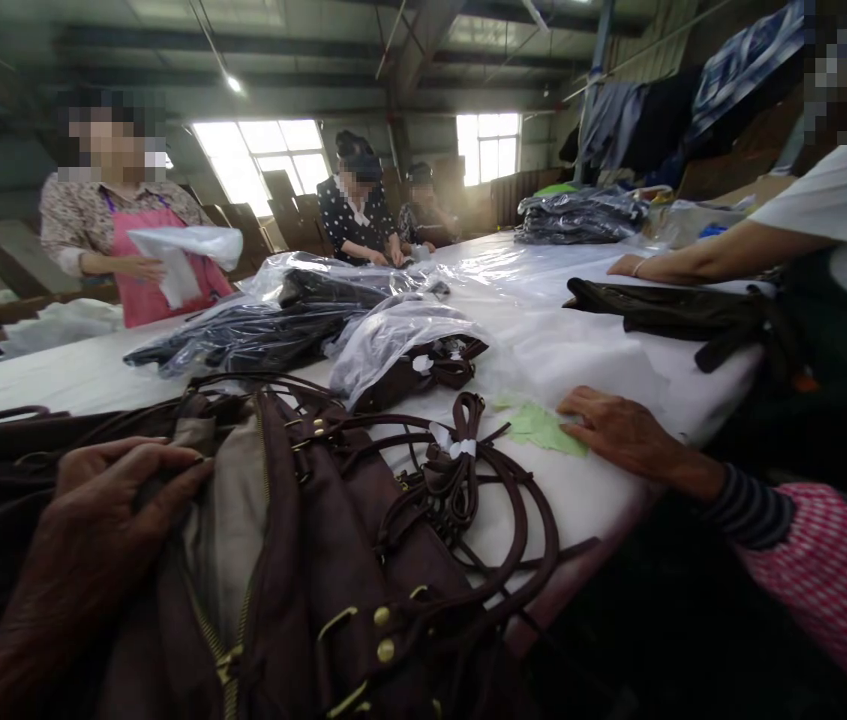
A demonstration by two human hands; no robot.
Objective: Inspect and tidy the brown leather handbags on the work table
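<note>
A dark brown handbag (333,520) lies in front of me with its brass zip (228,665) undone, showing a beige lining (232,500). My left hand (119,505) pinches the edge of that opening between thumb and fingers. To the right, my right hand (618,435) is closed at the edge of a crumpled light green sheet (543,428), which lies on the white table (580,490). Between my hands rest the bag's looped handles and a brown strap (464,480) bundled with a white tie.
Beyond the handbag are dark bags in clear plastic (265,315) and a brown bag partly inside a plastic bag (400,345). A co-worker's arm (738,255) reaches in above a dark bag (640,305) at right. Other people stand across the table, one in a pink apron (160,260).
</note>
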